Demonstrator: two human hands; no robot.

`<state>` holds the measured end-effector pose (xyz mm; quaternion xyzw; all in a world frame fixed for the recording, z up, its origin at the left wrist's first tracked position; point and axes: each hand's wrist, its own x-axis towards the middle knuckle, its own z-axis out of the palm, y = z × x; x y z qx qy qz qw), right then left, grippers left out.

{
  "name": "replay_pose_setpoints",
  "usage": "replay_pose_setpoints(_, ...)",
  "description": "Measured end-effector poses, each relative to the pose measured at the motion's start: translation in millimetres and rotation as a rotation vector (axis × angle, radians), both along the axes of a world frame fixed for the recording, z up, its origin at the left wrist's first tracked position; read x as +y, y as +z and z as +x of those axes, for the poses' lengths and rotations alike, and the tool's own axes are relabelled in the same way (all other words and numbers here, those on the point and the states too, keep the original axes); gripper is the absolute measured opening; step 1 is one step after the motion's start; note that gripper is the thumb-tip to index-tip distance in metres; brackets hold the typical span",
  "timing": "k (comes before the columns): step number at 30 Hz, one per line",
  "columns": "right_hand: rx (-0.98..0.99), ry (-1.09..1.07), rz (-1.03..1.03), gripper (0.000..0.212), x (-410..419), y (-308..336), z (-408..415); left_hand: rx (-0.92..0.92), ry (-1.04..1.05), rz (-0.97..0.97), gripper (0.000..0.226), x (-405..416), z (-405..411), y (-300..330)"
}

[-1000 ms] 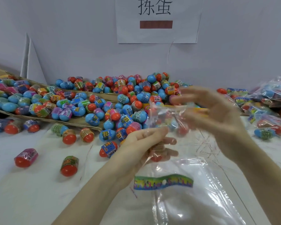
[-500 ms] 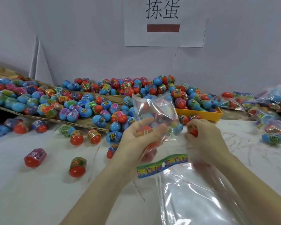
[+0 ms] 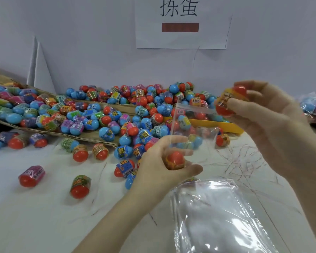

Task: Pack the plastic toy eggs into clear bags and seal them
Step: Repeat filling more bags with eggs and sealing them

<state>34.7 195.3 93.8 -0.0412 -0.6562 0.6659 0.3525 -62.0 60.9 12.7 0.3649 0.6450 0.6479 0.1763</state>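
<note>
My left hand holds a clear bag upright by its lower part, with a red egg inside at the bottom, pinched through the plastic. The bag's mouth faces up and right. My right hand is raised at the right, just beside the bag's mouth, and grips another red egg with a yellow label. A big heap of red and blue toy eggs covers the table behind the bag.
A stack of empty clear bags lies near the front right. Loose eggs sit on the white table at the left. Flat cardboard and a yellow tray hold eggs; filled bags pile at the far right.
My right hand rose from the table with a red egg to the bag's mouth. The left hand kept the bag, which now stands more open and upright.
</note>
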Motion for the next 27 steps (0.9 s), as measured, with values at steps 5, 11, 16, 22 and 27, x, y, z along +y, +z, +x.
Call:
replay_pose_setpoints(5, -0.019, -0.206, 0.481, 0.038, -10.8, -4.5, 1.9, 0.096, 0.031, -0.020, 0.047, -0.2, 3.3, 0.5)
replay_pose_setpoints(11, -0.090, -0.212, 0.698, 0.032, -16.3, -14.2, -2.6, 0.162, 0.062, -0.016, 0.051, 0.3, 7.4, 0.7)
replay_pose_setpoints(16, -0.181, -0.194, 0.858, 0.023, -14.0, -8.0, 4.0, 0.096, 0.016, 0.003, 0.049, -2.1, 8.1, 5.5)
replay_pose_setpoints(22, -0.303, -0.109, 0.931, 0.018, -0.5, -7.2, 6.8, -0.105, -0.153, 0.055, 0.035, -4.8, 8.4, 14.1)
replay_pose_setpoints(27, -0.396, 0.002, 0.918, 0.033, 1.7, -11.0, 5.6, -0.207, -0.214, 0.011, 0.038, -6.3, 4.8, 14.2)
